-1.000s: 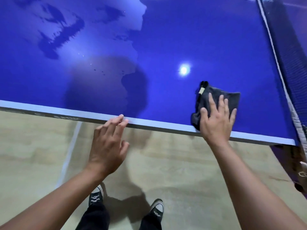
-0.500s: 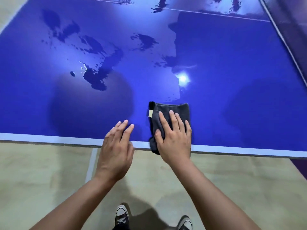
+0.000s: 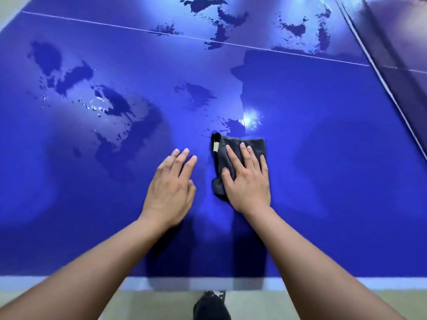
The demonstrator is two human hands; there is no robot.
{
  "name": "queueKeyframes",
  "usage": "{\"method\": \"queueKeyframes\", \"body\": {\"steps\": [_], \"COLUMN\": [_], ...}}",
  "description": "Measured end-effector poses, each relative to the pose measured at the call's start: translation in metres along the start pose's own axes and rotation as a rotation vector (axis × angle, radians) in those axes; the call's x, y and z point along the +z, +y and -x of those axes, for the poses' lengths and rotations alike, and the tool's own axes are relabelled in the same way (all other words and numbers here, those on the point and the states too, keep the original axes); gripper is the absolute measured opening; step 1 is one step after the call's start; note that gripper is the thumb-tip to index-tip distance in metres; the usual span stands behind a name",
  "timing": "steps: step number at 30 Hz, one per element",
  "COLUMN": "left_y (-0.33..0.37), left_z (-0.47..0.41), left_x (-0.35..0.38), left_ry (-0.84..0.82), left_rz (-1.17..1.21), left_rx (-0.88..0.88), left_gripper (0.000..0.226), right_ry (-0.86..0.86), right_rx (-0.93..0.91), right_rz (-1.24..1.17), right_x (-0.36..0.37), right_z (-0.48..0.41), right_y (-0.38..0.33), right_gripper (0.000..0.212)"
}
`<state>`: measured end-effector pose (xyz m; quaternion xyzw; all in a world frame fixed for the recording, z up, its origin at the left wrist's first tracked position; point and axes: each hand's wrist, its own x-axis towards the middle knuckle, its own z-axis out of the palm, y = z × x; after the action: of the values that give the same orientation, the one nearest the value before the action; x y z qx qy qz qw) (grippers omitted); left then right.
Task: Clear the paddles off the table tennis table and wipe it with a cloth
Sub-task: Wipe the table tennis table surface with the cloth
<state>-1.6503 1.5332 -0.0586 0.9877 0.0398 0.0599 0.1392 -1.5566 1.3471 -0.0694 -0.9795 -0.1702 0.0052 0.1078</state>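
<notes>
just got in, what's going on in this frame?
A person is wiping a blue table tennis table. The right hand presses flat on a folded dark grey cloth. The left hand lies open beside it, apparently on the tabletop. Wet patches show ahead and to the left. No paddles are in view. The net runs along the upper right.

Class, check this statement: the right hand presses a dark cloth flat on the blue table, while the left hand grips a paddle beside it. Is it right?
Not quite. The left hand grips nothing: its fingers are straight and no paddle is in sight. The right hand does press the dark cloth flat on the blue table, as the head view shows.
</notes>
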Motion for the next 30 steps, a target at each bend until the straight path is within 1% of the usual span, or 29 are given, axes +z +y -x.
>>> {"method": "queueKeyframes", "body": {"steps": [3,6,9,13,17,19,23,27,30], "left_y": [-0.02,-0.027,-0.023,-0.021,-0.019,-0.023,-0.023,-0.021,-0.02], "left_z": [-0.067,-0.096,-0.098,-0.101,-0.105,-0.105,-0.107,-0.108,-0.106], "left_x": [0.009,0.017,0.02,0.019,0.024,0.024,0.026,0.021,0.025], "left_ry": [0.02,-0.006,-0.003,0.022,0.022,0.026,0.043,0.018,0.038], "left_rz": [-0.029,-0.017,-0.031,0.004,-0.001,-0.004,-0.014,-0.035,-0.038], "left_rx": [-0.068,-0.129,-0.154,-0.158,-0.158,-0.148,-0.131,-0.133,-0.131], "left_gripper": [0.056,0.06,0.058,0.057,0.057,0.057,0.058,0.057,0.057], "right_ry": [-0.009,-0.04,-0.053,-0.052,-0.051,-0.051,-0.016,-0.026,-0.043], "right_rx": [-0.02,-0.034,-0.035,-0.023,-0.002,0.017,0.005,-0.003,-0.029], "right_rz": [-0.001,-0.013,-0.022,-0.023,-0.017,-0.033,-0.069,-0.078,-0.071], "right_x": [0.0,-0.003,-0.001,0.001,0.003,0.004,0.008,0.003,0.004], "right_z": [-0.078,-0.152,-0.232,-0.326,-0.401,-0.426,-0.444,-0.445,-0.429], "right_y": [0.01,0.017,0.021,0.027,0.029,0.026,0.024,0.026,0.02], "right_gripper": [0.061,0.058,0.058,0.059,0.06,0.06,0.059,0.059,0.058]}}
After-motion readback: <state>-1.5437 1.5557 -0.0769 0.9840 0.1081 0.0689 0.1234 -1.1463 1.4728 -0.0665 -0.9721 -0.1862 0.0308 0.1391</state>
